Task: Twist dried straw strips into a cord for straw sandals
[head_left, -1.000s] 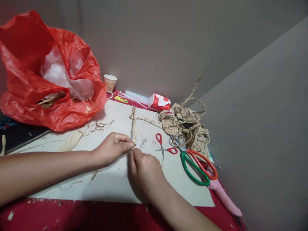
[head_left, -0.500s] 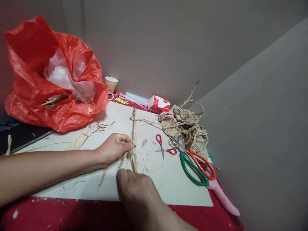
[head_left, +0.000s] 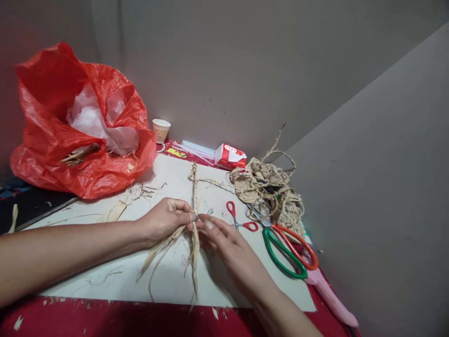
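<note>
A thin braided cord (head_left: 196,189) of pale dry fibre runs down the white board (head_left: 242,276) to my hands. My left hand (head_left: 170,220) pinches its lower end between thumb and fingers. Loose strands (head_left: 195,262) hang below the pinch, one bunch straight down and another to the lower left. My right hand (head_left: 224,238) meets the left fingertips from the right, its thumb and fingers closed at the same spot on the strands. A side cord leads from the braid's top to a pile of coiled rope (head_left: 245,187) on the right.
A red plastic bag (head_left: 122,180) stands at the left beside a paper cup (head_left: 161,131). A tissue pack (head_left: 229,157) lies at the back. Small red-handled scissors (head_left: 250,226) and large scissors with green and orange handles (head_left: 280,257) lie right, near a pink object (head_left: 331,297).
My right hand has moved up from the lower strands to beside my left fingertips. The strands now hang spread below. The view has shifted slightly.
</note>
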The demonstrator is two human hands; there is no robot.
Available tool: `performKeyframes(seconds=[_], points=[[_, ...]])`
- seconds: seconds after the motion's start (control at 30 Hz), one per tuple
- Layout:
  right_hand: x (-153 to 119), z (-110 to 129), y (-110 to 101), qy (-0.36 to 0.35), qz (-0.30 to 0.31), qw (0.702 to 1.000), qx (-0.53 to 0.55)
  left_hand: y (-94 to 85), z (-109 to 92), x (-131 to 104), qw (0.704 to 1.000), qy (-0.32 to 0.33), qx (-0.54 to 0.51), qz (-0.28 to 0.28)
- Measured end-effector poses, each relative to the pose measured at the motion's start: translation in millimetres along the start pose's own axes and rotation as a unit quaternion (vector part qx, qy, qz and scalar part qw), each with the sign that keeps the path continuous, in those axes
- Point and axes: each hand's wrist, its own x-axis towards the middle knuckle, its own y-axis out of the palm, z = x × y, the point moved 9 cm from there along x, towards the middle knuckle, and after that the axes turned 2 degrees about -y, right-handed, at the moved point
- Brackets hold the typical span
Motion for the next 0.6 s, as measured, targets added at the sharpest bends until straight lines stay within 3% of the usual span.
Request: performKeyframes(seconds=[0.1, 0.17, 0.33, 0.6], points=[[11.9, -13.6, 30.1, 0.049, 0.074, 0.993, 0.08, 2.4, -0.5, -0.3, 1.0, -0.002, -0.024, 0.009], [14.8, -17.8, 37.3, 0.086, 0.09, 0.986, 0.108, -0.2, -2.2, 0.0, 1.0, 0.01, -0.006, -0.004], [19.4, -25.6, 30.8, 0.14, 0.111, 0.978, 0.111, -6.0, -1.5, 1.3, 0.998, 0.034, 0.045, -0.029], [19.3, -32.0, 30.8, 0.143, 0.211, 0.962, 0.096, 1.0, -3.1, -2.9, 0.998, 0.011, 0.044, -0.033]])
